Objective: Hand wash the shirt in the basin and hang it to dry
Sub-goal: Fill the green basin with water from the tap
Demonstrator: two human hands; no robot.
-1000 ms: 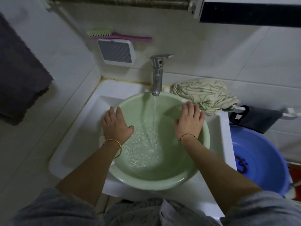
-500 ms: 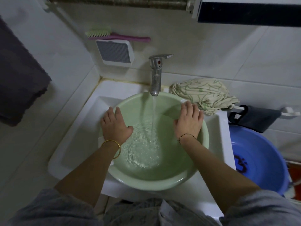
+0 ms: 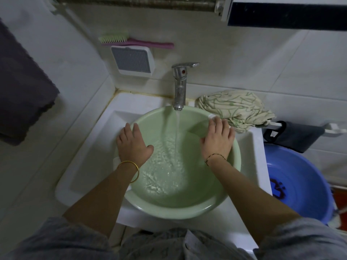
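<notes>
A pale green basin (image 3: 169,212) sits in the white sink (image 3: 90,156) under the metal tap (image 3: 180,87). A thin stream of water runs from the tap into the basin, which is partly filled and rippling. My left hand (image 3: 132,145) holds the basin's left rim, fingers outside and thumb inside. On the right rim, my right hand (image 3: 217,140) holds it the same way. The shirt (image 3: 234,107), cream with green lines, lies bunched on the sink's back right corner, just beyond my right fingers.
A blue tub (image 3: 300,184) stands to the right of the sink. A dark cloth (image 3: 294,135) hangs on a white rail above it. A brush (image 3: 131,41) lies on a wall-mounted white box (image 3: 133,60). A dark towel (image 3: 22,94) hangs at the left.
Both hands stay on the basin's rim. Water keeps running into the basin; nothing else has visibly moved.
</notes>
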